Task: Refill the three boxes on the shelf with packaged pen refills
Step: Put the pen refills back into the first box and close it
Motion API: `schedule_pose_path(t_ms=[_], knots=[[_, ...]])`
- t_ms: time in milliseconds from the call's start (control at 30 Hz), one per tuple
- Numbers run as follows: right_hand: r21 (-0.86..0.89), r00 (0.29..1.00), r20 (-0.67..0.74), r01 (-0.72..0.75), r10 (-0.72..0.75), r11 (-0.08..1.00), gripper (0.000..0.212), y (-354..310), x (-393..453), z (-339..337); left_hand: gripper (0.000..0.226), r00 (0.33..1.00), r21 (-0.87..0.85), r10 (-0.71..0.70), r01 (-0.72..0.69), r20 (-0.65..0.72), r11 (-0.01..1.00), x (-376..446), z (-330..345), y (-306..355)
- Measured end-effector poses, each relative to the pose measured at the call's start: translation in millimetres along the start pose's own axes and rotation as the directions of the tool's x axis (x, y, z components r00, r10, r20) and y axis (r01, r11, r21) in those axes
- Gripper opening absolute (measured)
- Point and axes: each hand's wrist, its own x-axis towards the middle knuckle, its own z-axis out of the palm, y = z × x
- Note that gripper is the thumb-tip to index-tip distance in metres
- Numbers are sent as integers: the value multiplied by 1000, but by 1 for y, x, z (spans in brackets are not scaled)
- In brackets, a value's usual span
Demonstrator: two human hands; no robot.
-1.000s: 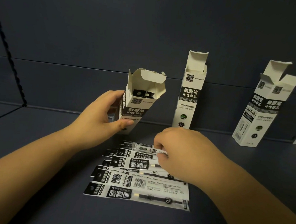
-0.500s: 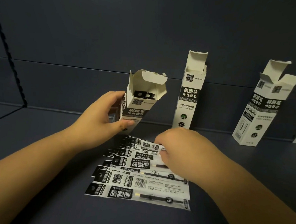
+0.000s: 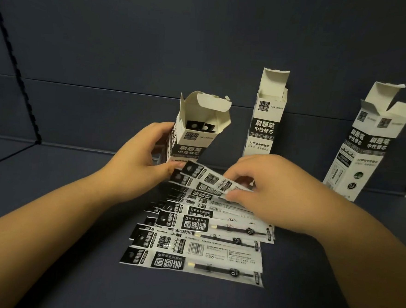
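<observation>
Three white and black refill boxes stand on the dark shelf with their top flaps open. My left hand grips the left box, tilted toward me, with black packet tops showing inside. The middle box and the right box stand free. My right hand pinches two packaged refills, lifted off the pile with their black ends just below the left box. Several more refill packets lie fanned out flat on the shelf beneath my hands.
The dark blue shelf floor runs to a back wall behind the boxes. A perforated black upright slants along the left side. A pale edge shows at the far right.
My right hand has raised two packets from the pile, bringing their ends up toward the left box. My left hand keeps its hold on that box.
</observation>
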Motion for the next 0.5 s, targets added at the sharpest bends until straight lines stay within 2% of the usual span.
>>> schedule_pose_path(t_ms=[267, 500], knots=[[262, 999, -25, -14, 22, 965, 9, 3, -5, -14, 67, 1000, -53, -21, 22, 10, 998, 0, 0, 1], [611, 993, -104, 15, 61, 791, 15, 3, -7, -20, 62, 1000, -53, -30, 30, 6, 998, 0, -1, -1]])
